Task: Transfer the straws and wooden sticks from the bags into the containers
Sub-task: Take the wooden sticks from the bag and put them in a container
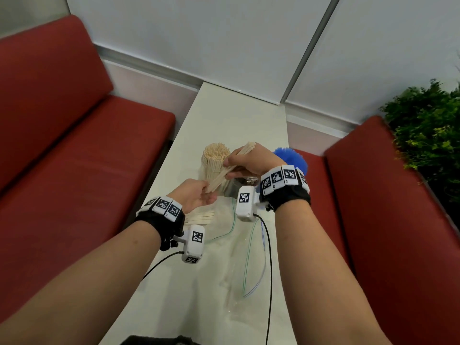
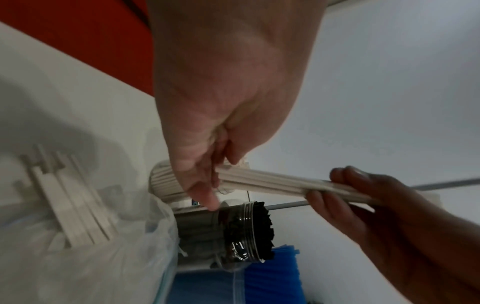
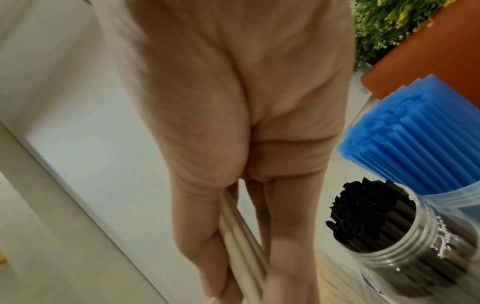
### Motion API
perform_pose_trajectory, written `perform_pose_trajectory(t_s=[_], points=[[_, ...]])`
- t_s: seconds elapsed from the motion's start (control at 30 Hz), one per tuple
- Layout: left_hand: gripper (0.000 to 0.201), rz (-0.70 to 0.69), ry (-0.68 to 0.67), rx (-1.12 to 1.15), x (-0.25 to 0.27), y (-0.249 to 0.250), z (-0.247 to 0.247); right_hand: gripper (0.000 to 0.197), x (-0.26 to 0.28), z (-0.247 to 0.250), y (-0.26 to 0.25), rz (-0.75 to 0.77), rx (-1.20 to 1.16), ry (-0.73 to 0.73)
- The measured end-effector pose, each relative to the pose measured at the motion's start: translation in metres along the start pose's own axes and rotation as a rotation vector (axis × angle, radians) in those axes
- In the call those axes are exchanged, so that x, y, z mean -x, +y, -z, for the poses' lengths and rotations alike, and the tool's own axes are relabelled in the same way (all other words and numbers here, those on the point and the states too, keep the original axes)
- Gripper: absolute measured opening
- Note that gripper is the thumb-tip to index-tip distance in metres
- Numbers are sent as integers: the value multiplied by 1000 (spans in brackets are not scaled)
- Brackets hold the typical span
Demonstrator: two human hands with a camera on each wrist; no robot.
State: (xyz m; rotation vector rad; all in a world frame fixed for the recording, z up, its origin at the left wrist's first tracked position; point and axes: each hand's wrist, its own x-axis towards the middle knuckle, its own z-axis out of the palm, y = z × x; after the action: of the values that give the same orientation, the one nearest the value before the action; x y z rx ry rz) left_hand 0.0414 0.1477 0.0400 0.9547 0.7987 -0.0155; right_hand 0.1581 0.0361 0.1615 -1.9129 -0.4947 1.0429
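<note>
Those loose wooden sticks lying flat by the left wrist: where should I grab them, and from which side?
Judging from the head view, take the wooden sticks across their middle, coming down from above. They lie flat and roughly parallel on the table, so a pinch across the fan should gather several. Both hands currently hold another bundle.

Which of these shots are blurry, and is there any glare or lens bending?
Head view: fairly sharp, wall seams bowed by the wide lens. Left wrist view: the loose wooden sticks are smeared, and glare glints on the clear jar. Right wrist view: the right hand is soft and close, the blue straws slightly blurred.
</note>
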Motion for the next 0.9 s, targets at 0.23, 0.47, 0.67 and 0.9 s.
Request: perform_pose_trajectory(t_s=[0.23, 0.47, 0.67, 0.9], points=[[22, -83, -4, -823, -33, -6, -1, 35, -53, 9, -21, -34, 125, 211], [30, -80, -118, -1344, -62, -46, 2, 29, -84, 15, -26, -58, 189, 252], [43, -112, -99, -1541, -84, -69, 11, 27, -98, 8, -17, -72, 179, 270], [41, -98, -79, -1778, -89, -84, 7, 14, -110, -10, 3, -120, 364, 314]])
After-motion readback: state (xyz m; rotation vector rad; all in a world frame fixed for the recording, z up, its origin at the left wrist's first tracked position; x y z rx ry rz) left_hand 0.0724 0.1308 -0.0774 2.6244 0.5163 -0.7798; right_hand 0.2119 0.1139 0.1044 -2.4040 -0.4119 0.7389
